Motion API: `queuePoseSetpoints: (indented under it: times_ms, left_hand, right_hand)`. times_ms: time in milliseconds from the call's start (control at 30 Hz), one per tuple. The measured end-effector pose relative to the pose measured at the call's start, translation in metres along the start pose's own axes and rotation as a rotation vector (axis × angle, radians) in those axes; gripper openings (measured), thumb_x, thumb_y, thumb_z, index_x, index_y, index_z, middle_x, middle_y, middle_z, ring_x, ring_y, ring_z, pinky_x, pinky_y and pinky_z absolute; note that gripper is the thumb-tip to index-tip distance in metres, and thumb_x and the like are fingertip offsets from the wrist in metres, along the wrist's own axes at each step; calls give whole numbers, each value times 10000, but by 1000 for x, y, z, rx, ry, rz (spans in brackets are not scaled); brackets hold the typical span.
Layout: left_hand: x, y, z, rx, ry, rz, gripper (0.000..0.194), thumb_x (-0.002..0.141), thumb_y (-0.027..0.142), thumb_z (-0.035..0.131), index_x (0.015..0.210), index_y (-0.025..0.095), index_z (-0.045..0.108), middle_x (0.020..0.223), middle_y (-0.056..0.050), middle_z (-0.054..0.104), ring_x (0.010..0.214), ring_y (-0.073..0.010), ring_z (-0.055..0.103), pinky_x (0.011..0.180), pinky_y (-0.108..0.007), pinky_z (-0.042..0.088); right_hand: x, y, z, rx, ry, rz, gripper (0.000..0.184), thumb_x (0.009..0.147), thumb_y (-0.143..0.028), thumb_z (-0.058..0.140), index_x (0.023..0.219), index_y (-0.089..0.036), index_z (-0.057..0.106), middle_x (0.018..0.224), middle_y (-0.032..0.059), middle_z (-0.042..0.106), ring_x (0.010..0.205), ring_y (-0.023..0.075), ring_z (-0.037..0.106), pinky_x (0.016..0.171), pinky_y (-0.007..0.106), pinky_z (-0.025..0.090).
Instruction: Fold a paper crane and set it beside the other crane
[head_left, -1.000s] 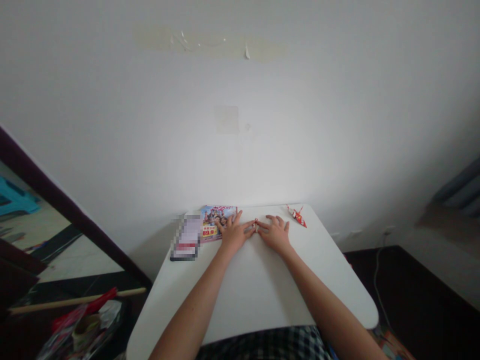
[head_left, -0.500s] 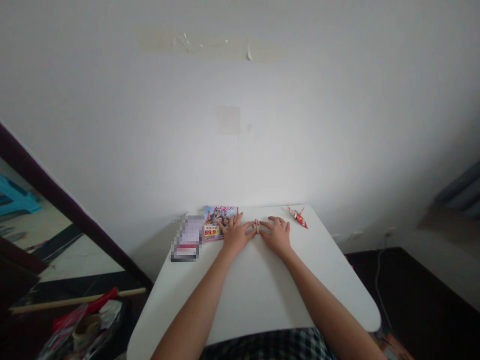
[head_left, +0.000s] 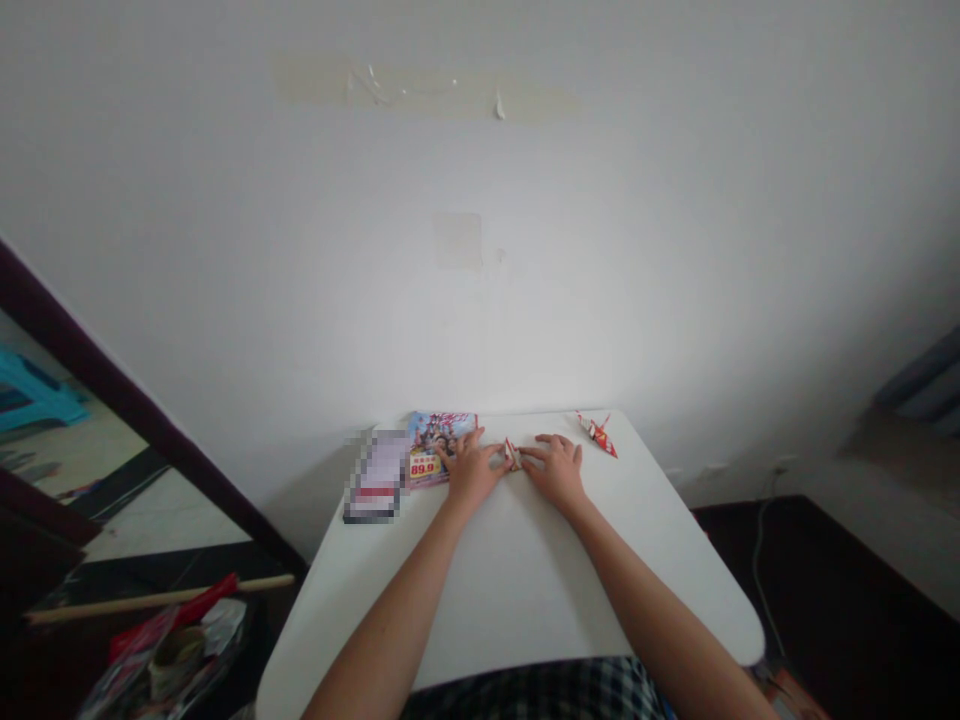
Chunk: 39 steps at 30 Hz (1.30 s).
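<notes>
Between my two hands, on the white table, is a small piece of folded paper, pale with red marks and a raised point. My left hand grips its left side with thumb and forefinger, the other fingers spread over the edge of a printed flyer. From the right, the fingertips of my right hand pinch the same paper. A finished red and white paper crane lies farther right, apart from my hands. The fine folds are too small to make out.
A phone-like, pixelated object lies left of the flyer. Behind the table rises a white wall. On the floor at left are a wooden stick and a bag of mixed things.
The folded paper now stands more open, showing a wider pointed shape between my fingers. My hands have barely shifted, and the crane, flyer and phone-like object lie as before.
</notes>
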<state>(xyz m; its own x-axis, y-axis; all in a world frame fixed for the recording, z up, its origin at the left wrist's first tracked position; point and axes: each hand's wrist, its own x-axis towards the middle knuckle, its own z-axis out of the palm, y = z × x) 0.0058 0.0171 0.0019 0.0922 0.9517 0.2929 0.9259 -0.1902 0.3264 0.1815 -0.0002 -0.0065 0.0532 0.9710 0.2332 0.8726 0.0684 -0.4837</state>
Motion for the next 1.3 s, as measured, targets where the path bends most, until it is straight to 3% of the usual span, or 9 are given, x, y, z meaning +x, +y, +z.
queuePoseSetpoints:
  times_ms: [367,767,1033,1300]
  left_hand:
    - [0,8,4,-89,19,2,178,846,407,692,997,383,782,1453,-17,577,1380,-353,441,1149,-775,88]
    - [0,12,-1,-197,60,20,196,820,293,726,1000,354,771,1420,-34,607,1401,-337,414,1161,-769,51]
    - [-2,14,-7,-228,58,38,204,838,309,707,1030,358,754,1407,-15,615,1391,-319,424,1191,-718,102]
    - [-2,13,-3,-222,127,43,242,830,375,732,1071,368,752,1359,-17,651,1362,-326,470,1182,-732,152]
  right_hand:
    - [-1,-2,-3,-31,-32,-36,311,908,-362,635,1202,-438,700,1427,26,534,1414,326,299,1158,671,110]
    - [3,4,-1,125,56,-18,228,824,-352,703,1046,-340,752,1248,-1,691,1342,279,430,1147,526,205]
    - [1,5,0,253,94,-18,137,830,-351,668,941,-296,725,1195,5,711,1364,279,416,1170,543,136]
    - [6,9,1,419,144,-55,178,810,-382,627,878,-241,711,1006,59,751,1129,277,607,1135,572,189]
